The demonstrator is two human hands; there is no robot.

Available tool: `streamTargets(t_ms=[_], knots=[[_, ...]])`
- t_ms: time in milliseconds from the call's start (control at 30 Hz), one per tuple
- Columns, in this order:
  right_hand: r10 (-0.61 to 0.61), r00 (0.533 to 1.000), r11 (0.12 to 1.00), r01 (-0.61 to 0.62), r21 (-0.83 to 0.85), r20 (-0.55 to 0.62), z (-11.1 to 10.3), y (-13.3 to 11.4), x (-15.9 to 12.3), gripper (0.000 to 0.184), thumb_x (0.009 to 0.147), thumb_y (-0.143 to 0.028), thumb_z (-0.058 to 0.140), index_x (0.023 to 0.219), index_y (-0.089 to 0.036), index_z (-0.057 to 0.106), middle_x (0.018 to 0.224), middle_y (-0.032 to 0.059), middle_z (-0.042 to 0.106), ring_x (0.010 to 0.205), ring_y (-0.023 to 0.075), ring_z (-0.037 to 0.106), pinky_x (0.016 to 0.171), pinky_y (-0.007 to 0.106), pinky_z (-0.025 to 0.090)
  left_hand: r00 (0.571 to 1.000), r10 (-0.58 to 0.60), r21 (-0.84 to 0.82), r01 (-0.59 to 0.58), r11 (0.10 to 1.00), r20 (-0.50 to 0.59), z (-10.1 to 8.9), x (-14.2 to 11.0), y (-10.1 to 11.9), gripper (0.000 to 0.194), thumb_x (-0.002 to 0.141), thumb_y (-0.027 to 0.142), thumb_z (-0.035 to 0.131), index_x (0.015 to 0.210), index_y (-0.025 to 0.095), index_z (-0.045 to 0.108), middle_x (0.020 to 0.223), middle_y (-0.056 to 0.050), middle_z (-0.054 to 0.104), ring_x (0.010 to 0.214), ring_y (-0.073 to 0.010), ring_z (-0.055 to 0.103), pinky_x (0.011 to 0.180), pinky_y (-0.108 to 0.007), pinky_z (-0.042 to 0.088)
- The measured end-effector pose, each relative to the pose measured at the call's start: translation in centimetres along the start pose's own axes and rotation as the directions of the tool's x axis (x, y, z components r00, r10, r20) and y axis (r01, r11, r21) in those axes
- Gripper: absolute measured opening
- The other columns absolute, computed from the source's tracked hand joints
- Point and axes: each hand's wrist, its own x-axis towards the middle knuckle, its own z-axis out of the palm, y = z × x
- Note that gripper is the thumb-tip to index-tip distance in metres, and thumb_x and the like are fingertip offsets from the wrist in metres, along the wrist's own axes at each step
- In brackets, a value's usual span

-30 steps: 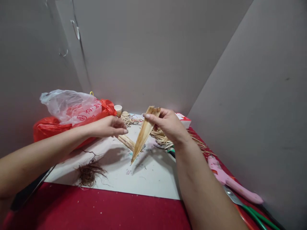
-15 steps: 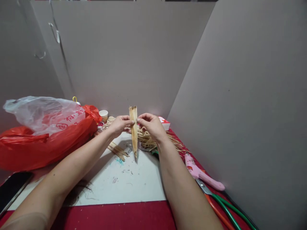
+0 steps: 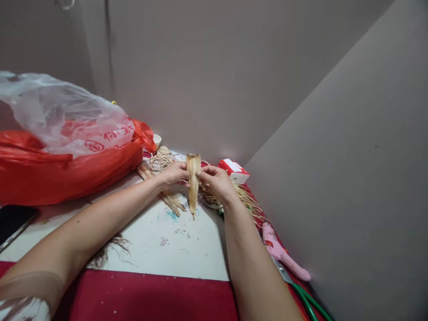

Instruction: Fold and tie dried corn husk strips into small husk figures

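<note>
A dry tan husk strip (image 3: 193, 180) hangs upright, its pointed tip just above the white board (image 3: 187, 249). My left hand (image 3: 174, 173) pinches its upper left edge. My right hand (image 3: 216, 180) pinches the upper right edge. Both hands are closed on it, held over the far middle of the board. Several more husk strips (image 3: 167, 199) lie flat on the board just below my left hand.
A red plastic bag (image 3: 67, 174) with a clear bag (image 3: 63, 116) on it fills the left. Coiled twine (image 3: 160, 159), a paper cup (image 3: 157, 140), a red-white box (image 3: 234, 170), straw (image 3: 249, 204), a pink glue gun (image 3: 282, 254), green-handled scissors (image 3: 306, 301), a phone (image 3: 13, 220) and brown fibres (image 3: 107, 249) surround the board.
My left hand came over and took hold of the husk strip beside my right hand. The strip swung from slanted to upright and dropped a little closer to the board.
</note>
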Motion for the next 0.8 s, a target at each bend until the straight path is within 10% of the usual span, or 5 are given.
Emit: streamTargets(t_ms=[400, 800], knots=[[0.090, 0.996, 0.978, -0.086, 0.190, -0.013, 0.8, 1.8, 0.5, 0.037, 0.052, -0.035, 0.083, 0.074, -0.017, 0.060, 0.051, -0.0049, 0.056, 0.044, 0.0071, 0.051, 0.039, 0.016, 0.040, 0.999, -0.024, -0.061, 0.026, 0.998, 0.036, -0.6, -0.4, -0.3, 0.011, 0.064, 0.015, 0.070, 0.073, 0.010, 0.066, 0.057, -0.002, 0.062, 0.046, -0.0066, 0.051, 0.045, -0.017, 0.035], [0.098, 0.995, 0.985, -0.095, 0.142, -0.015, 0.9, 2.8, 0.6, 0.036, 0.051, -0.037, 0.082, 0.071, -0.017, 0.060, 0.057, -0.0047, 0.057, 0.044, 0.0069, 0.051, 0.036, 0.016, 0.037, 0.984, 0.049, 0.134, -0.026, 0.991, -0.169, -0.5, -0.5, -0.6, 0.007, 0.064, 0.013, 0.065, 0.069, 0.011, 0.069, 0.049, 0.003, 0.053, 0.042, -0.0058, 0.040, 0.043, -0.020, 0.028]])
